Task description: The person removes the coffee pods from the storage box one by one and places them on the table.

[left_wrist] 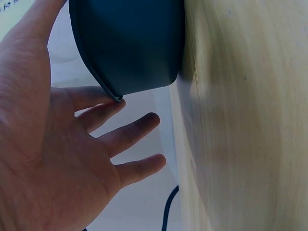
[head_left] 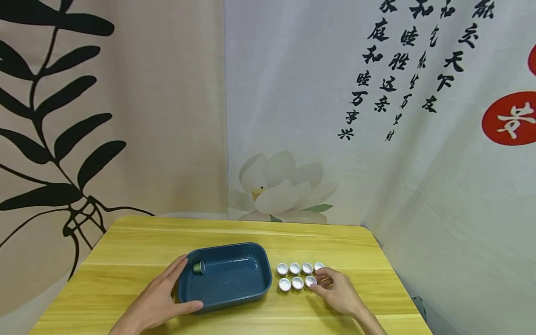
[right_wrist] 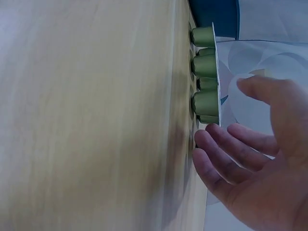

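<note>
A dark blue rectangular tray point(head_left: 226, 277) sits on the table. My left hand point(head_left: 161, 288) spans its left end, thumb at the near edge and fingers by the far-left corner. In the left wrist view the fingers are straight and spread, some touching the rim. One green capsule point(head_left: 198, 267) lies on its side inside the tray. Right of the tray, several green capsules with silver-white lids stand lid-up in two rows point(head_left: 297, 283). My right hand point(head_left: 337, 291) is at their right end, thumb and fingers apart; the right wrist view shows nothing between them.
The yellow wood-grain table point(head_left: 201, 232) reaches back to hanging cloths, one printed with a dark plant point(head_left: 50, 195), the other with a pale flower point(head_left: 289, 186) and writing. A dark cable point(left_wrist: 168, 207) shows beyond the table edge in the left wrist view.
</note>
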Demonstrator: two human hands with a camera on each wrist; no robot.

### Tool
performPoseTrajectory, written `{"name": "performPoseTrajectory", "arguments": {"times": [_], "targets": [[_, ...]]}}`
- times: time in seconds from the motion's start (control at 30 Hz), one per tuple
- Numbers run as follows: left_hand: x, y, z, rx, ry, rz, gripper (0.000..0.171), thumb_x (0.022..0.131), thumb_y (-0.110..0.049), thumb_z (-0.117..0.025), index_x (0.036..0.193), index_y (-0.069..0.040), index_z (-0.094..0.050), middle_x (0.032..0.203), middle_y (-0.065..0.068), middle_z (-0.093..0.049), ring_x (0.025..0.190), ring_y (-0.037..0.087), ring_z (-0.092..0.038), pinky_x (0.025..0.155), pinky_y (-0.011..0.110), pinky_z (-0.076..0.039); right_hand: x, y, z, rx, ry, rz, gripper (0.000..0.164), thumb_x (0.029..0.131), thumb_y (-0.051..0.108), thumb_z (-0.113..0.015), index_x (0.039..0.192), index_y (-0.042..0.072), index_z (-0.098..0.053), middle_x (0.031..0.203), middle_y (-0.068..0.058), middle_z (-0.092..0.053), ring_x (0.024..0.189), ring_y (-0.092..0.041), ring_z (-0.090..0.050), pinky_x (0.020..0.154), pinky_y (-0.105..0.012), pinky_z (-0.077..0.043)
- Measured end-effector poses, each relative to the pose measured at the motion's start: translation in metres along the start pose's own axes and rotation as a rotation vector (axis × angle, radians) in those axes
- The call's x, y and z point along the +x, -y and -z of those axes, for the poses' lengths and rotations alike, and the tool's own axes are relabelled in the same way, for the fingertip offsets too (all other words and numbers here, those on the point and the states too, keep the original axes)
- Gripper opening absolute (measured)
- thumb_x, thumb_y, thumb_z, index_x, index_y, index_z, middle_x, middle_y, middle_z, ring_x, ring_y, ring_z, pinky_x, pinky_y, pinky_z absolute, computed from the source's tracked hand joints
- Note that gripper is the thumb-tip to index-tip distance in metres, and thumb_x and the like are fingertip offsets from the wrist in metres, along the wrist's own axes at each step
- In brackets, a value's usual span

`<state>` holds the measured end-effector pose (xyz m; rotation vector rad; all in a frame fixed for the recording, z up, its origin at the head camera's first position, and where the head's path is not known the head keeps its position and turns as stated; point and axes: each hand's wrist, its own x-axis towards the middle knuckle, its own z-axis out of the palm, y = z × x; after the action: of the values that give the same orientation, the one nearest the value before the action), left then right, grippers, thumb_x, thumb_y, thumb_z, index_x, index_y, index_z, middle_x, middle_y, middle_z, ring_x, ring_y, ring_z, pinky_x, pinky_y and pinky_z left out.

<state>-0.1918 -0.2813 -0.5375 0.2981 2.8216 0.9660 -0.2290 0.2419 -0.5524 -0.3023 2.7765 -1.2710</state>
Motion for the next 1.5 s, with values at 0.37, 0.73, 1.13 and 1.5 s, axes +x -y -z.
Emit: {"name": "performPoseTrajectory", "arguments": {"times": [0.37, 0.73, 1.13, 1.5], "targets": [[0.000, -0.002, 0.001, 0.004, -0.003, 0.001, 0.133, 0.088, -0.073, -0.087, 0.182, -0.007, -0.020, 0.188, 0.026, -0.018, 0.152, 0.063, -0.052, 0.110, 0.078, -0.056, 0.001, 0.011, 0.006, -0.006, -0.119, 0.021, 0.040, 0.102, 0.029, -0.086, 0.133, 0.006, -0.077, 0.112, 0.000, -0.081, 0.097, -0.007, -0.074, 0.083, -0.021, -0.065], [0.000, -0.001, -0.001, -0.006, -0.005, -0.012, 0.131, 0.088, -0.072, -0.087, 0.182, -0.008, -0.021, 0.189, 0.025, -0.019, 0.155, 0.062, -0.050, 0.111, 0.077, -0.056, 0.009, 0.029, 0.001, -0.050, -0.111, 0.225, 0.039, 0.104, 0.031, -0.083, 0.136, 0.010, -0.076, 0.125, -0.008, -0.082, 0.110, -0.025, -0.077, 0.094, -0.039, -0.068], [-0.001, -0.001, -0.001, 0.000, -0.012, -0.012, 0.132, 0.088, -0.073, -0.087, 0.181, -0.007, -0.021, 0.188, 0.026, -0.020, 0.154, 0.063, -0.051, 0.111, 0.078, -0.055, 0.025, 0.062, -0.012, -0.106, -0.048, 0.311, 0.045, 0.104, 0.036, -0.082, 0.146, 0.022, -0.072, 0.142, 0.002, -0.078, 0.128, -0.024, -0.073, 0.102, -0.053, -0.065], [0.000, 0.002, 0.000, 0.010, -0.016, -0.017, 0.132, 0.088, -0.073, -0.087, 0.181, -0.007, -0.020, 0.188, 0.026, -0.019, 0.157, 0.063, -0.047, 0.112, 0.078, -0.054, 0.038, 0.088, -0.027, -0.144, -0.003, 0.408, 0.050, 0.104, 0.038, -0.079, 0.149, 0.019, -0.070, 0.146, -0.004, -0.077, 0.131, -0.030, -0.073, 0.107, -0.059, -0.062]]}}
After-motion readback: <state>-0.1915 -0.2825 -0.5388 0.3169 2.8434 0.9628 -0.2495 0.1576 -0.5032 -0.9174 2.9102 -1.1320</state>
